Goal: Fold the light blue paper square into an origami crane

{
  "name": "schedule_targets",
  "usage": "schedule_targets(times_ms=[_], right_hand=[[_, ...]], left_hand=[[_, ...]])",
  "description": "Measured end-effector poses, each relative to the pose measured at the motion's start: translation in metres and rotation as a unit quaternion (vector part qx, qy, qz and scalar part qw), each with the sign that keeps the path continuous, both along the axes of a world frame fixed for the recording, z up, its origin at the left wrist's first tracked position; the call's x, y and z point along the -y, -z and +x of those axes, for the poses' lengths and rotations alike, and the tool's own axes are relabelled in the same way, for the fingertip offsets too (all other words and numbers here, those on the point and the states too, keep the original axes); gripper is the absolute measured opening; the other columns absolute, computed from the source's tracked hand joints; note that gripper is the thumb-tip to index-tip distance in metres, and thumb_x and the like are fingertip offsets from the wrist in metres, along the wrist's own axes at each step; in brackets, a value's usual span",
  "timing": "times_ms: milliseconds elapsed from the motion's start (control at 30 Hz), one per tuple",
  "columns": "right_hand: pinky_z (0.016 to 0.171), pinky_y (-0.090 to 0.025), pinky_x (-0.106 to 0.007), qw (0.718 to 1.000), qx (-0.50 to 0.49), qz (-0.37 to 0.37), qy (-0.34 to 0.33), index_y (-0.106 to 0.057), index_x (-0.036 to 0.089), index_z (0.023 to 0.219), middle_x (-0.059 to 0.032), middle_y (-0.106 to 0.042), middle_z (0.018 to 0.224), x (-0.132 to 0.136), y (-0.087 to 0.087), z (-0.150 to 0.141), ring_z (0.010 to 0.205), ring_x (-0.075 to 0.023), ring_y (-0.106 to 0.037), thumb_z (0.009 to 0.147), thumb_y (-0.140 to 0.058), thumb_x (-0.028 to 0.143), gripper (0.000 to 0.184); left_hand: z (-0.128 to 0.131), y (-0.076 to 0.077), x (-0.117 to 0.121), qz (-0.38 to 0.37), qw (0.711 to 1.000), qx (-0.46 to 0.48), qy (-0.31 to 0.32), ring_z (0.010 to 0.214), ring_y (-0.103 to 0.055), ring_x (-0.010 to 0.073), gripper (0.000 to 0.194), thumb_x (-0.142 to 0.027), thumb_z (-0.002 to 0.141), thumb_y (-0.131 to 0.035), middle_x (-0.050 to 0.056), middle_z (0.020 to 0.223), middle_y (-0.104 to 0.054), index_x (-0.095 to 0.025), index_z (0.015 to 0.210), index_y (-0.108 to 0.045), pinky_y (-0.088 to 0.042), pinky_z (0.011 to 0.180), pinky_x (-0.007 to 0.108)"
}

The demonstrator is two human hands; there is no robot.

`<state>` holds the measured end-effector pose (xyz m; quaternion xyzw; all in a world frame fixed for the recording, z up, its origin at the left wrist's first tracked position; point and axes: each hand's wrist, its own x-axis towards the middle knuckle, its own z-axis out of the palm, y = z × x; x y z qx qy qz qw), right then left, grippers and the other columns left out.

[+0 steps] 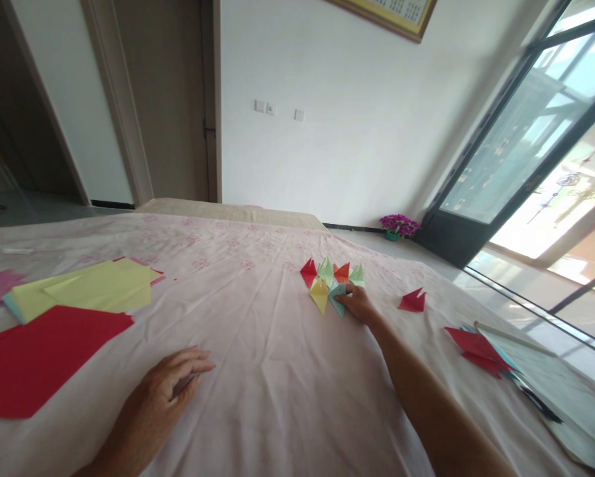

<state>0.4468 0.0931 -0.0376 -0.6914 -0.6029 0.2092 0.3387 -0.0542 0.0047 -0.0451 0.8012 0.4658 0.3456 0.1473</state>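
Note:
My right hand (358, 303) reaches out over the cloth, its thumb and fingers pinching a light blue origami crane (335, 303). That crane is at the front of a tight cluster of small folded-paper cranes. Beside it on the left stands a yellow origami crane (319, 295). Behind these two, a red crane (308, 273), a pale green crane (326, 270), an orange-red crane (342, 272) and another light green crane (358, 274) form a row. My left hand (174, 377) rests on the cloth nearer to me, fingers stretched and thumb apart, holding nothing.
Red paper sheets (44, 358) and yellow sheets (99, 286) lie at left on the pink patterned tablecloth (258, 397). A separate red crane (413, 301) sits right of the cluster. Farther right are folded red paper (479, 350), a dark pen-like item (539, 403) and a pale board (566, 397).

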Motion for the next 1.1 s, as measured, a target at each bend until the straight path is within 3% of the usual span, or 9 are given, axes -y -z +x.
schedule_targets(times_ms=[667, 933, 1100], right_hand=[[0.084, -0.052, -0.042, 0.997, -0.074, 0.025, 0.009, -0.057, 0.016, 0.117, -0.0082, -0.059, 0.118, 0.024, -0.014, -0.008, 0.100, -0.0213, -0.061, 0.091, -0.058, 0.032, 0.031], [0.083, -0.052, -0.042, 0.988, -0.083, 0.043, 0.122, -0.055, 0.016, 0.121, -0.0087, -0.058, 0.120, 0.038, -0.005, -0.005, 0.101, -0.0216, -0.060, 0.092, -0.057, 0.032, 0.033], [0.083, -0.052, -0.042, 0.975, -0.052, 0.073, 0.203, -0.055, 0.016, 0.120, -0.0087, -0.058, 0.120, 0.063, -0.015, -0.021, 0.100, -0.0214, -0.060, 0.092, -0.057, 0.033, 0.033]], left_hand=[[0.001, -0.002, -0.001, 0.016, 1.000, -0.010, 0.010, 0.107, -0.064, 0.0205, 0.024, -0.034, 0.085, -0.051, 0.000, 0.108, -0.071, -0.030, 0.092, -0.073, -0.052, 0.095, 0.033], [0.002, -0.007, 0.000, 0.013, 1.000, 0.007, 0.019, 0.105, -0.065, 0.0208, 0.024, -0.032, 0.084, -0.051, 0.001, 0.106, -0.071, -0.029, 0.091, -0.074, -0.052, 0.095, 0.035], [0.003, -0.009, 0.001, -0.002, 1.000, 0.009, 0.021, 0.105, -0.064, 0.0214, 0.025, -0.029, 0.084, -0.051, 0.004, 0.107, -0.071, -0.027, 0.091, -0.074, -0.051, 0.097, 0.036]])
